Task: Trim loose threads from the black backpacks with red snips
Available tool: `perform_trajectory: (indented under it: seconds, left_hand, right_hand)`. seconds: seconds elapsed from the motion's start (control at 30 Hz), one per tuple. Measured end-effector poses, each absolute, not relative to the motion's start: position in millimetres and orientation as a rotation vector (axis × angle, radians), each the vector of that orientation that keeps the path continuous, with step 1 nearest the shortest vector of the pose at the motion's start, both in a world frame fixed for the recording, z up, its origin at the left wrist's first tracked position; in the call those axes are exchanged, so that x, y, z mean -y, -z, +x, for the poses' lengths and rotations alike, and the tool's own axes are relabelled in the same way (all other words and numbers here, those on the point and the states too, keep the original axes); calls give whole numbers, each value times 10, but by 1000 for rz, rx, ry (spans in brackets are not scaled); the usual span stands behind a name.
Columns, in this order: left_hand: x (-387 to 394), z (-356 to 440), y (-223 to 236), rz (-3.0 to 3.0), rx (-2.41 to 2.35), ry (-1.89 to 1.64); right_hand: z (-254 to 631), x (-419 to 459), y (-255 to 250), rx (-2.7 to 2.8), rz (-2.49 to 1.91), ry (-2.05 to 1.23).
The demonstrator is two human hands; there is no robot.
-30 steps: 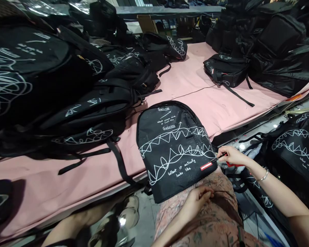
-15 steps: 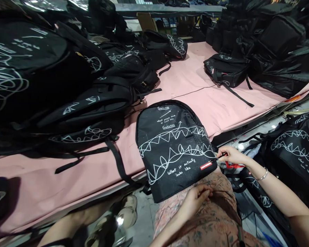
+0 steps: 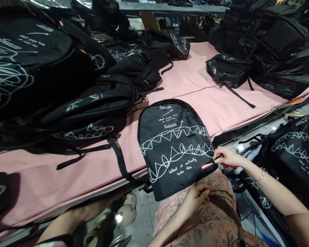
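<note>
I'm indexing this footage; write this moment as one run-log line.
Right hand: holds small dark tool near red label; Left hand: curled over patterned clothing; Printed backpack: front up, at edge of pink table

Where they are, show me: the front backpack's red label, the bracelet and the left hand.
Red label (image 3: 207, 166): head view, middle of its face.
Bracelet (image 3: 263, 175): head view, its band.
Left hand (image 3: 194, 199): head view, middle of the hand.
</note>
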State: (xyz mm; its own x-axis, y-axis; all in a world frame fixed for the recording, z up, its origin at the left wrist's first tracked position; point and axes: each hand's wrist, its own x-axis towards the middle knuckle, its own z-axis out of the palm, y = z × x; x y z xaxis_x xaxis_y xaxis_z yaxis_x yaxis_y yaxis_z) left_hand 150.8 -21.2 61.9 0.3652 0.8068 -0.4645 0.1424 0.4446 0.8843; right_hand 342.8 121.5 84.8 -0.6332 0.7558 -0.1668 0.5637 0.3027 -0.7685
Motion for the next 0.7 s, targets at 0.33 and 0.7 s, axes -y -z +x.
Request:
perform_trajectory:
  seconds: [0.33,0.7]
  left_hand:
    - [243,1488,-501,1033,-1134,-583]
    - [280,1472,-386,1031,-1148,-613]
  right_hand:
    - [3250,-1185,-888,2418,-1153,-1195]
    - [3217,-1091,-865,2378,-1160,-1146]
